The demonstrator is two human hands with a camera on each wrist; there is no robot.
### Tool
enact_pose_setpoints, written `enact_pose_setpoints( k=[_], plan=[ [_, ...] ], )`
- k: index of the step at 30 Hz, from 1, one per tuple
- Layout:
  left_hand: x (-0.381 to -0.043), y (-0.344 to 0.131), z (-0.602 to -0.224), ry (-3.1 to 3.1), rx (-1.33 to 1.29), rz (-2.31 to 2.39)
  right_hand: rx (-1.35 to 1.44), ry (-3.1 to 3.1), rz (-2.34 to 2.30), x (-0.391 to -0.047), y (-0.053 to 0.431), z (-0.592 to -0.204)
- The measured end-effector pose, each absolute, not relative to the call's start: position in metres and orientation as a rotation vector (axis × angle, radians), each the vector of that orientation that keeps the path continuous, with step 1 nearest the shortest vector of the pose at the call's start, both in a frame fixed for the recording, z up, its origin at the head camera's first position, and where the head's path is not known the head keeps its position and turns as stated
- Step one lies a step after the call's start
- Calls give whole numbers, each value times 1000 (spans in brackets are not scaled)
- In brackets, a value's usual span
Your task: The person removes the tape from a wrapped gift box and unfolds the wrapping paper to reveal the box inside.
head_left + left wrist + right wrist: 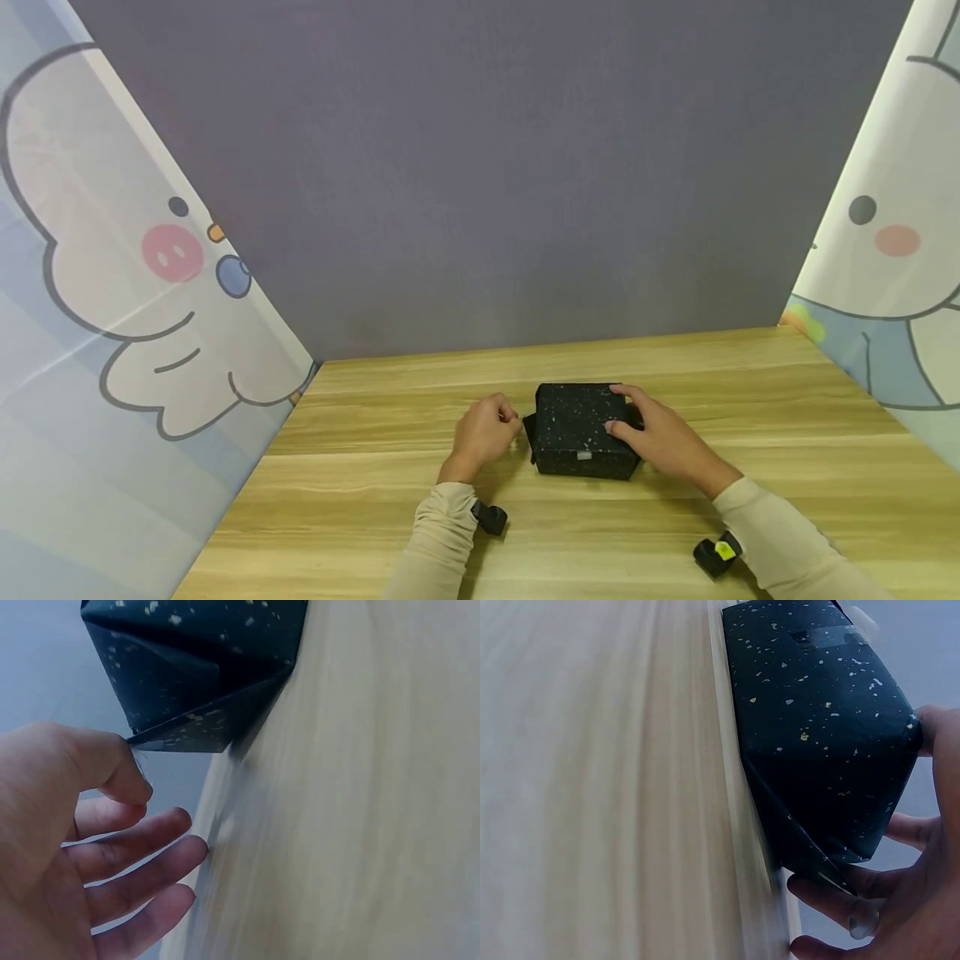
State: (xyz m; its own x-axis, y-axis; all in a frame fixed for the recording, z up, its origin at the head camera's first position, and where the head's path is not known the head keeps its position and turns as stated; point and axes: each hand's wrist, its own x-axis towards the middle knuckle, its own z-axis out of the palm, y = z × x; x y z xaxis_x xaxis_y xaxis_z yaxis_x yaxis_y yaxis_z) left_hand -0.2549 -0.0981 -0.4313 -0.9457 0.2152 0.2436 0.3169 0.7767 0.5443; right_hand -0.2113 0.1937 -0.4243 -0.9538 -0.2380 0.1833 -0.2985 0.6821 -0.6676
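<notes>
A box wrapped in black speckled paper [577,421] lies on the wooden table, with loose folded paper at both ends. My left hand [483,431] is at its left end. Thumb and index finger there pinch a small piece of clear tape [142,763] by the tip of the folded flap [191,733]; the other fingers are spread loosely. At the opposite end, my right hand [663,437] grips the box, thumb and a finger on its top, other fingers beside the right end flap [802,855]. A clear shiny piece, perhaps tape [864,920], shows on one right finger.
The wooden table [360,500] runs back to a grey panel [480,183]. Cartoon-printed sheets [112,250] stand at both sides. A strip of tape [584,456] lies on the box's near side. Each wrist carries a black camera [491,518].
</notes>
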Motion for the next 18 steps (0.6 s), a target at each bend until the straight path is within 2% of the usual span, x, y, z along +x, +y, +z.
enact_pose_setpoints(
  k=[18],
  plan=[
    [-256,-111,-437,-2811,-265,-598,412,-2790,1127,-211,193,-424]
  ],
)
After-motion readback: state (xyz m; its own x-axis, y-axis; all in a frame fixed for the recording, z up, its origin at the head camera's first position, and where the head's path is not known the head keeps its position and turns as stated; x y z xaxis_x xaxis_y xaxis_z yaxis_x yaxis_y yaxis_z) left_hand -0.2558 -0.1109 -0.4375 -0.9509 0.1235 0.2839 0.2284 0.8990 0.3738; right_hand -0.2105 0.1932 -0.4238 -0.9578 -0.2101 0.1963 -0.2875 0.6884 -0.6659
